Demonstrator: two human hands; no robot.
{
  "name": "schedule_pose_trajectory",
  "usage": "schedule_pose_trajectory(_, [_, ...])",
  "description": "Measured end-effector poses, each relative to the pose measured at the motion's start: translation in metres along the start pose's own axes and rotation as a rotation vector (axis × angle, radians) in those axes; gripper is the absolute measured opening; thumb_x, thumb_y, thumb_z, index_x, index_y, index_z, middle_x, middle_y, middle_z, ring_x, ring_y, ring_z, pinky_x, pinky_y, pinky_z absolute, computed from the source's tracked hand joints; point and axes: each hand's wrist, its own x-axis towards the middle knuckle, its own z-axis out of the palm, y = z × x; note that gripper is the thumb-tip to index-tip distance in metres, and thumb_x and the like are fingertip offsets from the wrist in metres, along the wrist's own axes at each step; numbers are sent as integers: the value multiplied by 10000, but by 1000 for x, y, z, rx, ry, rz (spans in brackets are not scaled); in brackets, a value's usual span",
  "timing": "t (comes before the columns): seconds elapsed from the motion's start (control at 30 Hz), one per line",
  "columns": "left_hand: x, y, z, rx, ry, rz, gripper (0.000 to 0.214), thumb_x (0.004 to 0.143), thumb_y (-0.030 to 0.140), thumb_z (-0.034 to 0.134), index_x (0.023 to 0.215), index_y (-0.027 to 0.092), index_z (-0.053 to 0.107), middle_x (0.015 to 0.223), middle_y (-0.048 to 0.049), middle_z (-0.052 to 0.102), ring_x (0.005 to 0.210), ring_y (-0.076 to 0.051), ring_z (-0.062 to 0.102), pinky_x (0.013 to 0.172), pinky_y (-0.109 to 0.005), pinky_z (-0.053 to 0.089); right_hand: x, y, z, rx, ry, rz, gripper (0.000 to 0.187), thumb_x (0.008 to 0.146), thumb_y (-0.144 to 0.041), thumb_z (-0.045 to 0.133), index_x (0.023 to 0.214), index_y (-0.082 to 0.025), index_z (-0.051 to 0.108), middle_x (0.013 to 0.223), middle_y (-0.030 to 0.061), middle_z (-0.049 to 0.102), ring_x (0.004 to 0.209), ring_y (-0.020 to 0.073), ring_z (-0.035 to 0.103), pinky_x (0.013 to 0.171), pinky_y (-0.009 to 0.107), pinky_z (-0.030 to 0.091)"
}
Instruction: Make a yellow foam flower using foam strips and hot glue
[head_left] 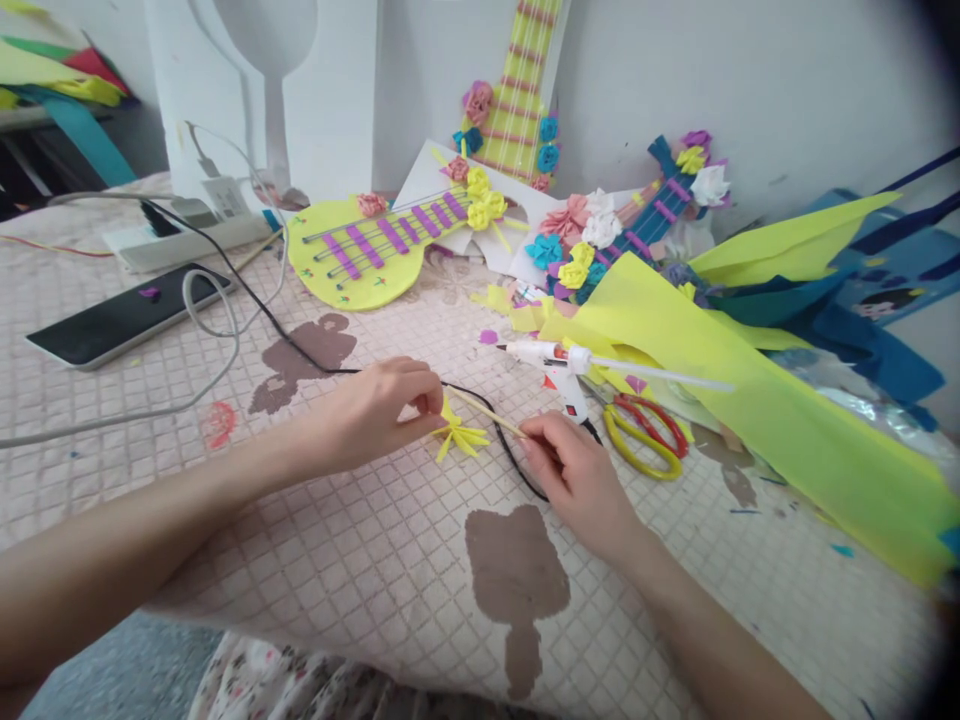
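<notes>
My left hand (397, 410) pinches the end of a yellow paper flower (463, 436), whose narrow petals spread out just above the quilted cloth. Between the fingers of my right hand (576, 475) is a thin wooden stick (491, 411), its far end reaching over the flower toward my left hand. Whether the stick touches the flower I cannot tell. Just beyond my right hand lies a white glue gun (559, 368) with a clear glue stick poking from its back. Scissors (643, 437) with red and yellow handles rest to its right.
A black cord (517, 470) runs across the cloth beneath the stick. Yellow crepe paper (750, 400) spreads over the right side. A yellow paper guitar (360, 260) and a blue one (637, 235) lie at the back. On the left are a phone (127, 315) and a power strip (195, 240).
</notes>
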Motion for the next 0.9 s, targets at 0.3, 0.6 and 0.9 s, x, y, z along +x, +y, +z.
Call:
schedule_pose_trajectory(0.3, [-15,15,19,178,-25,5,206,795,338,654,737,159,571,731,-19,610,715,-170,553,720,-318,411,13,-3,20,39,-28,38,79,842,-198,521,914,-224,539,884,19,619,760,149,577,689,272,440])
schedule_pose_trajectory(0.6, [-16,12,21,219,-18,6,101,844,189,556,754,157,590,737,-29,620,723,-181,564,716,-340,421,18,-7,29,0,-48,60,87,831,-217,524,746,-215,509,655,-23,566,602,128,510,556,242,360])
schedule_pose_trajectory(0.9, [-15,8,20,154,-26,11,78,841,169,581,772,151,612,796,-35,626,797,-187,571,758,-337,433,9,-12,25,106,-137,87,59,827,-214,524,769,-214,537,638,-38,547,571,111,486,538,230,352])
